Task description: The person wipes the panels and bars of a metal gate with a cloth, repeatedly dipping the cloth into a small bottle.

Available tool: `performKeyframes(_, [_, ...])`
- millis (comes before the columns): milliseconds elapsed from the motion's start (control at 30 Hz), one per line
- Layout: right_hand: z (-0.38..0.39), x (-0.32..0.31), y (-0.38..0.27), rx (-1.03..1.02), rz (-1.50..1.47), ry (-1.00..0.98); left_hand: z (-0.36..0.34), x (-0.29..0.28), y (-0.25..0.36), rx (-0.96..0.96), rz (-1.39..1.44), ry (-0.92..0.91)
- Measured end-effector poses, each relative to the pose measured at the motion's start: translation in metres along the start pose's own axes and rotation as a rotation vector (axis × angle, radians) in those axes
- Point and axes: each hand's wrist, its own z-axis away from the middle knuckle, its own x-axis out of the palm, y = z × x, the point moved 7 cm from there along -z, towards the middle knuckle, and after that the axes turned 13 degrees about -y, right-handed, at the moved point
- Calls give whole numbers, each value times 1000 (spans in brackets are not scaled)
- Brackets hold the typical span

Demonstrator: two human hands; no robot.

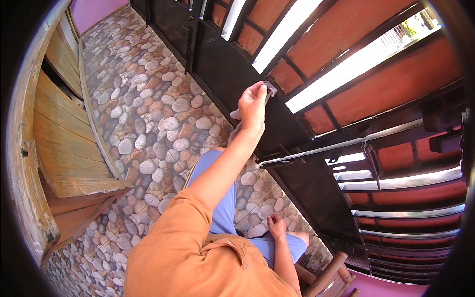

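Observation:
My left arm reaches forward, and my left hand [254,105] is closed around a grey cloth [270,89]. A bunched end of it pokes out past the fingertips against the dark metal gate [222,57]; more of it hangs below the hand. Resting low by my right knee, my right hand [276,227] has its fingers curled in, with nothing visible in them. The gate has black lower panels, reddish-brown upper panels and open slots with light coming through.
A long metal bolt rod [346,143] crosses the gate to the right of my left hand. A worn wooden cabinet [69,133] stands at the left on the pebble-patterned floor [143,99]. Wooden furniture rails [326,274] show at the lower right, near a pink wall [381,287].

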Motion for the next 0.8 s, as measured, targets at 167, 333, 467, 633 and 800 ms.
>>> performKeyframes(167, [1,0,-2,23,-42,-17,-13,22,6,161,-344,-16])
performKeyframes(333, [2,-1,-3,46,-30,-20,-24,70,22,337,-517,-59])
performKeyframes(467, [1,2,4,-25,16,0,-35,96,35,538,-912,24])
performKeyframes(633, [2,0,2,-14,-1,25,-39,114,30,585,-1139,7])
performKeyframes(800, [0,-1,0,27,-4,-19,-18,121,19,710,-1224,8])
